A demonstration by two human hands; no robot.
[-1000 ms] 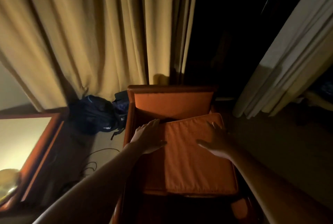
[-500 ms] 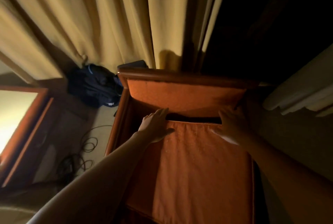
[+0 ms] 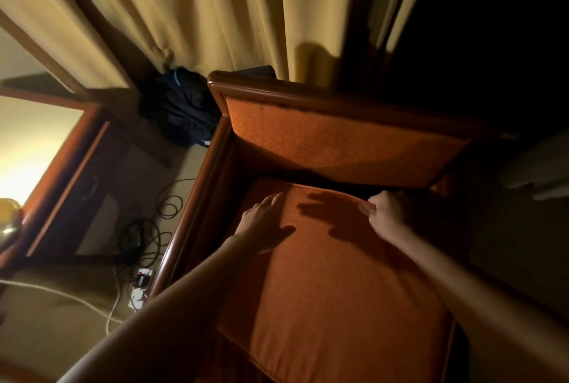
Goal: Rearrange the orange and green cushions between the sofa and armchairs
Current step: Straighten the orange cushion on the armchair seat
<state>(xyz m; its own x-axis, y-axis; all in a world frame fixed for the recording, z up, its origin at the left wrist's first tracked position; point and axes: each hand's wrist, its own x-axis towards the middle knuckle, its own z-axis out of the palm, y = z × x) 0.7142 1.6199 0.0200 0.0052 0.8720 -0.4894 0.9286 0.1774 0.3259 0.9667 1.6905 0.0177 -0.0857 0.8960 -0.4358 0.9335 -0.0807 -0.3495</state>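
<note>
An orange seat cushion (image 3: 338, 284) lies on the seat of a wooden armchair (image 3: 197, 198) with an orange padded back (image 3: 332, 142). My left hand (image 3: 261, 222) rests flat on the cushion's far left part, fingers spread, holding nothing. My right hand (image 3: 385, 210) is at the cushion's far right corner, fingers pinched on its back edge. A dark gap shows between the cushion's back edge and the chair back. No green cushion is in view.
Beige curtains (image 3: 200, 13) hang behind the chair. A dark backpack (image 3: 178, 105) lies on the floor at its back left. Black cables (image 3: 147, 228) and a white power strip (image 3: 140, 287) lie left of the chair. A wooden-framed cabinet (image 3: 61, 167) stands further left.
The cushion has gone from skewed to lying straight and deeper in the seat. My right hand went from flat on the cushion to pinching its back edge. The view moved closer.
</note>
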